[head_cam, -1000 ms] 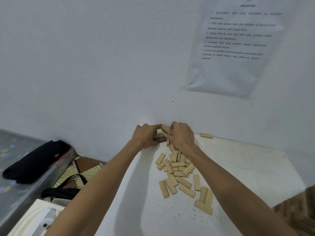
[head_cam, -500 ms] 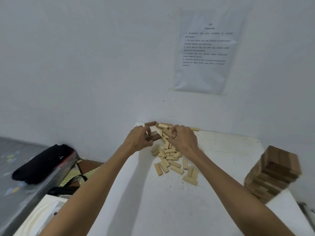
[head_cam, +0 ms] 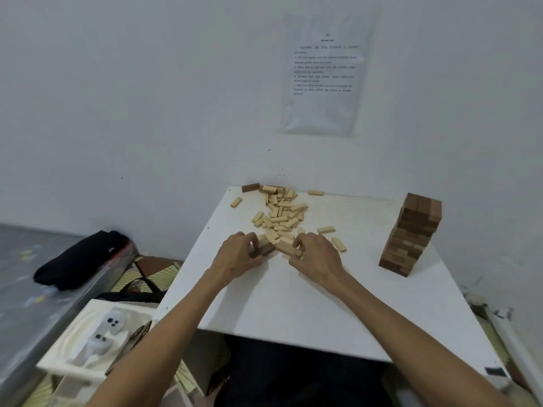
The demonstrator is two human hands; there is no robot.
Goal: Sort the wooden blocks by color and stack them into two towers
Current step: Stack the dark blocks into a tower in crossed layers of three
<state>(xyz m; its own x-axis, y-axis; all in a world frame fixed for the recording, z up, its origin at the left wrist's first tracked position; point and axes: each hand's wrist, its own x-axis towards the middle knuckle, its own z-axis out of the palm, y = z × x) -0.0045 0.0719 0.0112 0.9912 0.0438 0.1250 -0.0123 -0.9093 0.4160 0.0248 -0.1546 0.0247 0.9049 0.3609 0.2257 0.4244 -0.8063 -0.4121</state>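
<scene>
Two hands meet on the white table (head_cam: 293, 304). The left hand (head_cam: 238, 255) curls round a dark block (head_cam: 264, 249) whose long axis rises rightward. The right hand (head_cam: 318, 257) pinches a pale block (head_cam: 289, 249) that slants down rightward, below the pale pile (head_cam: 280, 211). At the far right stands the dark tower (head_cam: 411, 236).

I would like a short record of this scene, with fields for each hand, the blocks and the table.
left hand: grips dark brown wooden block
right hand: pinches light beige wooden block
dark tower: tall tower of dark brown wooden blocks, standing on the table's right side
loose blocks: pile of light beige wooden blocks, far middle of table
stray: single dark brown block, far left corner
surface: white square table
light tower: none in view
</scene>
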